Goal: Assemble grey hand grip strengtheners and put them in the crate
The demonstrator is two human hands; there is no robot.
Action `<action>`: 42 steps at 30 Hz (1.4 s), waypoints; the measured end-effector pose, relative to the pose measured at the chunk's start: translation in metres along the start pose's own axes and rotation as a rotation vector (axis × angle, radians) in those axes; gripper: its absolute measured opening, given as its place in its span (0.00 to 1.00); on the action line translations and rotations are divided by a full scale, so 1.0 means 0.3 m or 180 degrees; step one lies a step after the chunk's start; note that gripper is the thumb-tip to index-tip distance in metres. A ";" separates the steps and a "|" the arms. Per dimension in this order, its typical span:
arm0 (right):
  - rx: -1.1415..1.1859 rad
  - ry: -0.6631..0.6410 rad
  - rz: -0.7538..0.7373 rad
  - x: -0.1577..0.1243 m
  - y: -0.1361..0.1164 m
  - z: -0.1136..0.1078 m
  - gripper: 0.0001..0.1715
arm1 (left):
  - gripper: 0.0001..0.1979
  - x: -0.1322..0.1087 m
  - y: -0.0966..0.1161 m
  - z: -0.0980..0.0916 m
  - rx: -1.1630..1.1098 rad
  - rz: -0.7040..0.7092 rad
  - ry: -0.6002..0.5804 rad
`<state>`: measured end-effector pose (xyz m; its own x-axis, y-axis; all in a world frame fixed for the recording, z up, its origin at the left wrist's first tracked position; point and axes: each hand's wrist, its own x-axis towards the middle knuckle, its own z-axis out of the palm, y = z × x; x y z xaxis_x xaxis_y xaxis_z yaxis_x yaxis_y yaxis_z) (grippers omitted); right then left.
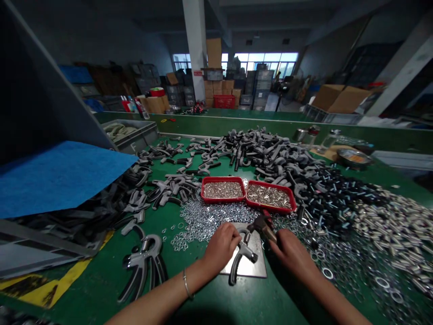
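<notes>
My left hand [221, 243] is closed, its fingertips pinched at the upper side of a grey metal handle piece [245, 249]. This piece has a hooked end and a curved black-lined grip, and it lies on a flat metal plate [255, 266]. My right hand [291, 249] is wrapped round the handle of a hammer [267, 231]. The hammer's dark head is just right of the hooked end, over the plate's upper right part. Whether it touches the piece I cannot tell. My left fingertips hide any small part between them.
Two red trays [223, 200] of small metal pins stand behind the plate, among loose nuts [203, 223]. Grey handle pieces [280, 158] are heaped behind. Black bolt parts [328, 198], metal sleeves [392, 221] and rings lie right. A spring-fitted tool [145, 259] lies left, near a grey crate [135, 135].
</notes>
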<state>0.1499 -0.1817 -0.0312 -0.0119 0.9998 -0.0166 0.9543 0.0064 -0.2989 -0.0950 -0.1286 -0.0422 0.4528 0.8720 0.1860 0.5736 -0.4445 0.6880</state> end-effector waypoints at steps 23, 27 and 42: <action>0.0846 -0.0455 -0.0428 -0.105 -0.187 -0.138 0.17 | 0.48 -0.118 0.019 0.055 0.0828 -0.0129 0.0063; 0.0506 -0.0823 -0.0319 -0.096 -0.148 -0.115 0.16 | 0.49 -0.129 0.029 0.086 0.0915 -0.0242 0.0043; 0.0421 -0.0669 -0.0407 -0.072 -0.206 -0.120 0.17 | 0.49 -0.121 0.034 0.087 0.0961 -0.0147 0.0251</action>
<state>0.1020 -0.2031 0.0218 -0.2045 0.9650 -0.1641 0.8939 0.1158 -0.4331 -0.0878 -0.1703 -0.0603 0.3741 0.9006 0.2213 0.7744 -0.4346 0.4598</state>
